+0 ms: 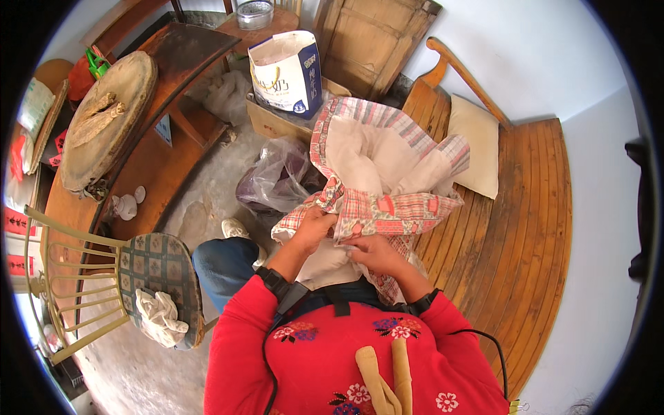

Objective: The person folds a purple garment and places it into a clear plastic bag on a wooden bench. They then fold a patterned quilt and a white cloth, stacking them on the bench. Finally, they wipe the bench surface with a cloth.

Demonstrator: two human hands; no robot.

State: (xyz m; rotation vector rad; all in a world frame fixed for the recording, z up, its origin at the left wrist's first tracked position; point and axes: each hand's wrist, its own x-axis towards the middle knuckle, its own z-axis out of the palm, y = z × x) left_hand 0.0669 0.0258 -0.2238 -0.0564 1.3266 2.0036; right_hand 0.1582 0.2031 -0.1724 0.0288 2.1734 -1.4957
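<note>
A bundle of padded fabric, plaid with red and pink patches (399,212) outside and off-white lining (358,150) inside, lies across my lap and reaches forward over the wooden slatted bench. My left hand (315,229) grips a bunched fold of the patterned fabric. Close to it, my right hand (376,252) pinches the lower edge of the same fabric between thumb and fingers. Off-white padding (324,267) shows below and between both hands. Part of my right fingertips is hidden by the cloth.
A cream cushion (474,145) lies on the slatted bench (524,223). Ahead stand a paper carrier bag (288,78) in a cardboard box (275,122) and a clear plastic bag (277,176). At left, a chair (155,270) holds a crumpled cloth (161,319), beside a wooden table (181,49).
</note>
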